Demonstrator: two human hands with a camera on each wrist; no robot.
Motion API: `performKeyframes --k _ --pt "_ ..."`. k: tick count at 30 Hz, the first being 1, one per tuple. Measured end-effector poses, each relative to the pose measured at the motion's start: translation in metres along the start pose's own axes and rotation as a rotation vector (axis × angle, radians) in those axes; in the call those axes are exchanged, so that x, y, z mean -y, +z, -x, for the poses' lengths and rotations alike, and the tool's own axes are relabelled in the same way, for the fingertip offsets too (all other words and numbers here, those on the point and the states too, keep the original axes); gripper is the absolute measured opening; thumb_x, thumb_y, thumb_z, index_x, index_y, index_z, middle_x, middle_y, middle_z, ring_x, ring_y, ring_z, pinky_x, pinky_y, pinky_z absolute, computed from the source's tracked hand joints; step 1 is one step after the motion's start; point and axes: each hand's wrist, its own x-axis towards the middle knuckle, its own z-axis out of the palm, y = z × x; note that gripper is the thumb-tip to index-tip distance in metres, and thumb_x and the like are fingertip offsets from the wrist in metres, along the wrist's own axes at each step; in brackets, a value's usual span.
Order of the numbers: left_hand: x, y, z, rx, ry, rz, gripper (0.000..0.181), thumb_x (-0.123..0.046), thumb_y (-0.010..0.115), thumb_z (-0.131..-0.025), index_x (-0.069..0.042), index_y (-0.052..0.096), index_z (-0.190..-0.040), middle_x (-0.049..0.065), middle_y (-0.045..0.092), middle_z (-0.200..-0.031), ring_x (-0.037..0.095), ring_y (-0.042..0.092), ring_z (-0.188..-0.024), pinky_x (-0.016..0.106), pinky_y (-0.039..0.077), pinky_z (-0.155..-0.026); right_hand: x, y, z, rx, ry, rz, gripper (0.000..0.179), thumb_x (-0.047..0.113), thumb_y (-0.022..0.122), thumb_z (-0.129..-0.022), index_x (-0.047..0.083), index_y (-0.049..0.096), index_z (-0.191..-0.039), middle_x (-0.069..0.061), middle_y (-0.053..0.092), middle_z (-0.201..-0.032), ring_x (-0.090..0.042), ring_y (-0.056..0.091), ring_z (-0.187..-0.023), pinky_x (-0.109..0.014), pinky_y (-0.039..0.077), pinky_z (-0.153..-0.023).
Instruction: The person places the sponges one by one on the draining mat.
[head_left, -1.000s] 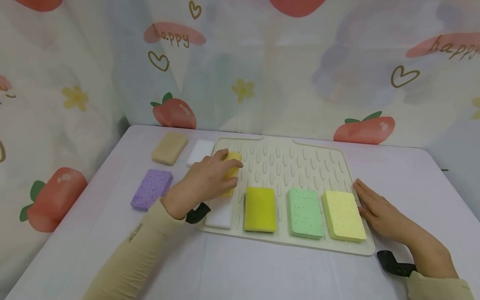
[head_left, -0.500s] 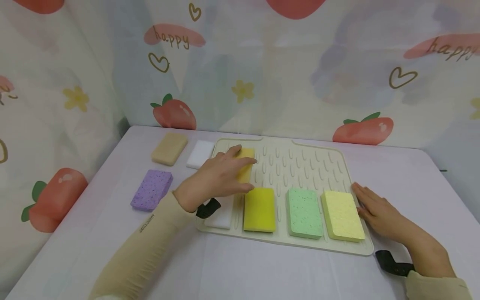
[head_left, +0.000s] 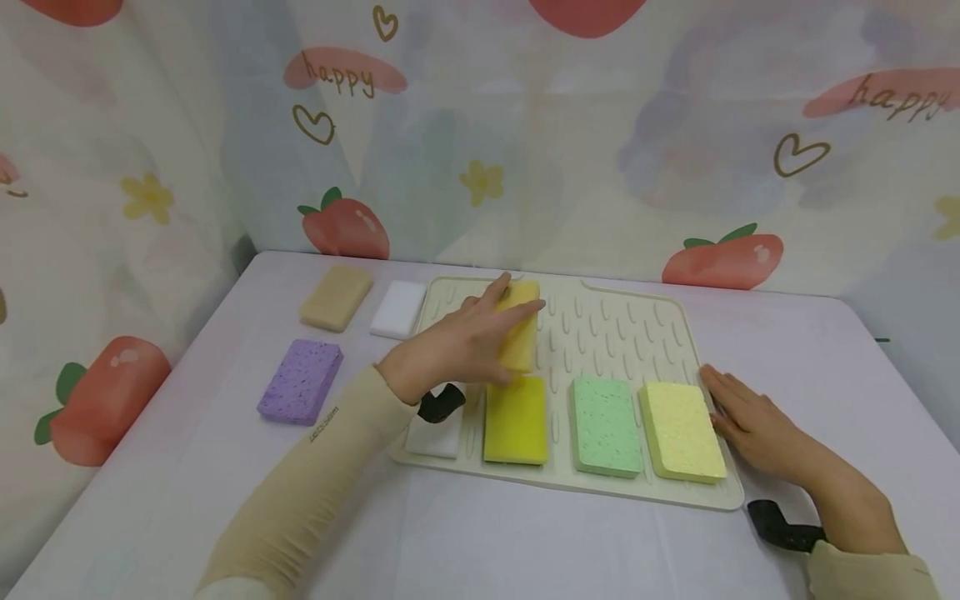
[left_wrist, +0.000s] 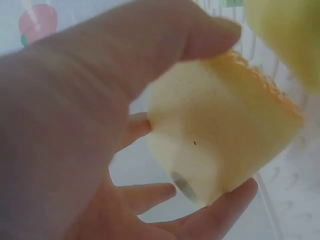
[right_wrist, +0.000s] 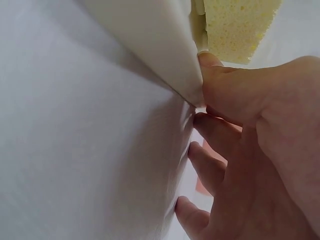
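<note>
My left hand grips a yellow sponge over the left-centre back of a cream ridged drying mat. Seen from the left wrist, the thumb lies along one side of this sponge and fingertips press the other; a rough orange layer shows along its edge. On the mat's right rim, my right hand rests with fingers extended, thumb at the mat edge and other fingertips on the cloth. Along the mat's front lie a white sponge, partly hidden, a bright yellow one, a green one and a pale yellow one.
Left of the mat, a tan sponge, a white block and a purple sponge lie on the white-covered table. A printed curtain hangs right behind the table and along its left side.
My left hand has moved right and slightly back across the mat, carrying the yellow sponge from above the white sponge to behind the bright yellow one. My right hand stays at the mat's edge.
</note>
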Motion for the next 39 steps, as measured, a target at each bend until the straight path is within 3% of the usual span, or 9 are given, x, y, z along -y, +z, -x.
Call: performKeyframes --k 8,14,19,31,39 --pt "-0.006 0.003 -0.013 -0.008 0.022 0.006 0.085 -0.033 0.08 -0.083 -0.038 0.032 -0.153 0.016 -0.001 -0.167 0.044 0.034 -0.137 0.046 0.052 -0.097 0.0 0.0 0.0 0.001 0.006 -0.008 0.068 0.023 0.044 -0.106 -0.004 0.008 -0.156 -0.036 0.014 -0.158 -0.059 0.008 -0.144 -0.082 0.006 -0.105" --pt "-0.012 0.009 -0.027 -0.026 0.038 -0.024 0.086 -0.033 0.079 -0.083 -0.043 0.03 -0.153 0.015 0.004 -0.165 0.04 0.032 -0.132 0.037 0.055 -0.081 0.0 0.001 0.0 0.0 0.007 -0.016 0.068 0.022 0.045 -0.105 -0.004 0.008 -0.156 -0.036 0.013 -0.158 -0.059 0.008 -0.144 -0.082 0.005 -0.105" --pt "-0.018 0.015 -0.039 -0.044 0.064 -0.043 0.092 -0.033 0.078 -0.081 -0.04 0.025 -0.155 0.016 0.012 -0.162 0.035 0.033 -0.125 0.031 0.053 -0.072 0.0 0.0 0.0 0.003 0.007 -0.02 0.068 0.022 0.045 -0.105 -0.004 0.008 -0.156 -0.036 0.013 -0.158 -0.059 0.008 -0.144 -0.082 0.005 -0.105" --pt "-0.036 0.024 -0.068 -0.052 0.071 -0.152 0.081 -0.053 0.07 -0.085 -0.035 0.03 -0.153 0.012 0.026 -0.156 0.031 0.037 -0.121 0.033 0.053 -0.082 -0.001 0.0 -0.001 -0.01 -0.009 -0.018 0.068 0.021 0.046 -0.105 -0.004 0.009 -0.156 -0.036 0.015 -0.158 -0.06 0.01 -0.143 -0.082 0.007 -0.104" --pt "-0.047 0.026 -0.087 -0.028 0.069 -0.172 0.084 -0.056 0.072 -0.083 -0.034 0.03 -0.153 0.011 0.028 -0.155 0.035 0.031 -0.139 0.041 0.051 -0.099 -0.001 -0.001 -0.001 -0.017 -0.019 -0.007 0.068 0.019 0.047 -0.104 -0.004 0.01 -0.156 -0.035 0.016 -0.158 -0.059 0.012 -0.143 -0.082 0.01 -0.103"
